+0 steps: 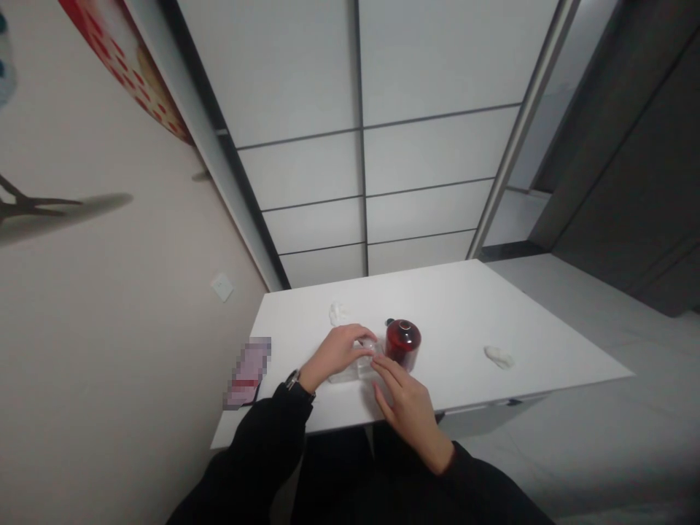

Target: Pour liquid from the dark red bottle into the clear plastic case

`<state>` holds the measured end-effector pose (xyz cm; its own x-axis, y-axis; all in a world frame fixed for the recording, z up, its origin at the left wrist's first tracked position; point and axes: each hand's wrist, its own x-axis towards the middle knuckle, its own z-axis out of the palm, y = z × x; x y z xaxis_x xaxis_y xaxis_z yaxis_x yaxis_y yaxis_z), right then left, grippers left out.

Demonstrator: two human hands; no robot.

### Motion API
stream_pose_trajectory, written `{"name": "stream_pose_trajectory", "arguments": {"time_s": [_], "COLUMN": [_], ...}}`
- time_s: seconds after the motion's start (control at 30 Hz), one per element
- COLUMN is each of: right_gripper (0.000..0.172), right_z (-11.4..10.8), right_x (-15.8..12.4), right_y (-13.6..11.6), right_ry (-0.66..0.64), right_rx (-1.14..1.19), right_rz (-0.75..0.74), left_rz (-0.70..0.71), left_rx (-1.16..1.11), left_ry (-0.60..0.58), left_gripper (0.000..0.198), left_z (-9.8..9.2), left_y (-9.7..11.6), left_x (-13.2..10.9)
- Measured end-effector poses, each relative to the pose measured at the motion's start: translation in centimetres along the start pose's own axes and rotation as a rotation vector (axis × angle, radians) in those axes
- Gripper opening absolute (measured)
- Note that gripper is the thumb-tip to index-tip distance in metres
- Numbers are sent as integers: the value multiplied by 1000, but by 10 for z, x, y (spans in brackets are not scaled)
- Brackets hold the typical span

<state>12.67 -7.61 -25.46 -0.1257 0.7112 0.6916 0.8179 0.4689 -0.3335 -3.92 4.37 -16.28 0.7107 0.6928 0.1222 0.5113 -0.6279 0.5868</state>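
A see-through container stands near the front of the white table, partly hidden by my hands. My left hand curls over it from the left, thumb and fingers closed around its rounded top. From the right, my right hand reaches in with its fingers stretched out, the tips at the container's edge and the thumb held apart. Just beyond my right fingers is a dark red bottle, upright, with an uncapped neck. A small dark green cap lies beside it.
Crumpled white tissue lies behind my left hand, and another crumpled tissue is toward the right. A pinkish blurred object rests at the left table edge by the wall. White sliding panels rise behind the table.
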Motion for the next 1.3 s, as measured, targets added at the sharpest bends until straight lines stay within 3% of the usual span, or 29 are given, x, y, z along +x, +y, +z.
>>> {"name": "stream_pose_trajectory", "arguments": {"time_s": [0.1,0.27,0.4,0.47,0.57,0.77,0.93,1.07,1.2,1.3], "right_gripper": [38,35,35,34,33,33,33,32,32,30], "right_z": [-2,0,1,0,-2,-3,-3,-2,-2,-4], "right_x": [1,1,0,1,3,4,3,2,3,3], "right_y": [0,0,0,0,0,1,1,2,2,1], "right_ry": [-12,3,6,-1,-6,-14,-13,-9,-6,-7], "right_rx": [0,1,6,9,6,4,28,20,11,16], "right_rz": [3,22,29,27,26,16,39,37,26,21], "left_rz": [-24,108,-18,3,126,22,133,35,-17,-44], "left_rx": [16,-64,33,11,-63,6,-46,14,161,163], "left_ry": [46,-34,-20,-23,-78,-68,-117,-76,5,116], "left_gripper": [24,53,72,81,74,69,60,48,19,22], "left_z": [5,-3,-15,-16,-13,-8,-9,-5,-1,-4], "left_y": [5,13,15,14,12,5,4,5,12,21], "left_x": [0,-8,-12,-12,-11,-8,-5,1,6,7]}}
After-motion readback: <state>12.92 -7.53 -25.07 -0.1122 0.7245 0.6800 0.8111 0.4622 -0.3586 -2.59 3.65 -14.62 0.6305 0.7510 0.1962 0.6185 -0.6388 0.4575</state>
